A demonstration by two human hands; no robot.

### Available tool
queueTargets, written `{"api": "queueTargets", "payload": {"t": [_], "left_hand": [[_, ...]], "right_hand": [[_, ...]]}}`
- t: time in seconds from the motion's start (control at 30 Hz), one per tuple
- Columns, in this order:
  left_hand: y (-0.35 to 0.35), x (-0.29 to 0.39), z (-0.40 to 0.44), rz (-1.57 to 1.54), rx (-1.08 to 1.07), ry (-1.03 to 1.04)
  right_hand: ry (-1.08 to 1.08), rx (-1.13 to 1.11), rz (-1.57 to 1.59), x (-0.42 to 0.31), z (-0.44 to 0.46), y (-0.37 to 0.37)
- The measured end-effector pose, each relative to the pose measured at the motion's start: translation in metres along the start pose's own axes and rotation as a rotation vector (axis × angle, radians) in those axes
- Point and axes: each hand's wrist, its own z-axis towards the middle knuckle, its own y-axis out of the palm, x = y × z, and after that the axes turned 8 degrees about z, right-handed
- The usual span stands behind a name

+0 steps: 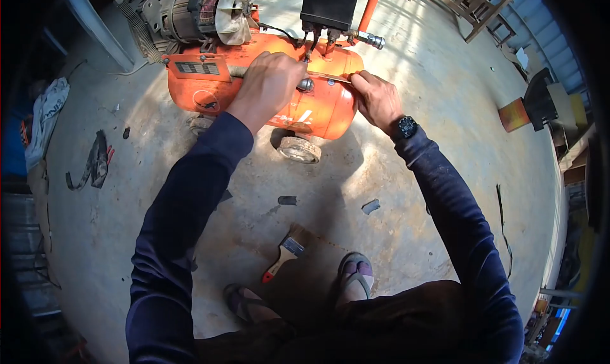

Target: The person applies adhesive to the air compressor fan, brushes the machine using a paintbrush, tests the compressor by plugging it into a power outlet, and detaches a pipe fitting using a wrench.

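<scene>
An orange air compressor stands on the floor, its tank beneath both hands. My left hand is closed over the top of the tank, beside a rounded silver metal end. A greyish tube-like piece shows on the other side of that hand; whether the two are one thing I cannot tell. My right hand is closed at the tank's right end, pinching a thin light-coloured strip. The strip runs along the tank toward my left hand, whose fingertips are hidden.
On the compressor sit a motor with a fan and a black pressure switch box. A paintbrush lies by my feet. Dark scraps and a black strap are on the floor. Wooden furniture stands at the back right.
</scene>
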Motion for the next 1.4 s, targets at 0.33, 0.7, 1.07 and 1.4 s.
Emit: {"api": "queueTargets", "payload": {"t": [0.33, 0.7, 1.07, 1.4], "left_hand": [[0.001, -0.010, -0.012, -0.068, 0.018, -0.098], [0.004, -0.011, -0.005, -0.117, -0.126, -0.237], [0.005, -0.011, -0.004, -0.092, -0.094, -0.178], [0.012, -0.008, -0.007, -0.009, 0.095, -0.076]], "right_hand": [[-0.013, -0.145, -0.125, -0.054, 0.041, -0.056], [-0.130, -0.184, -0.259, -0.070, 0.078, -0.062], [-0.066, -0.204, -0.178, -0.061, 0.059, -0.064], [-0.022, -0.029, -0.019, -0.016, 0.012, -0.025]]}}
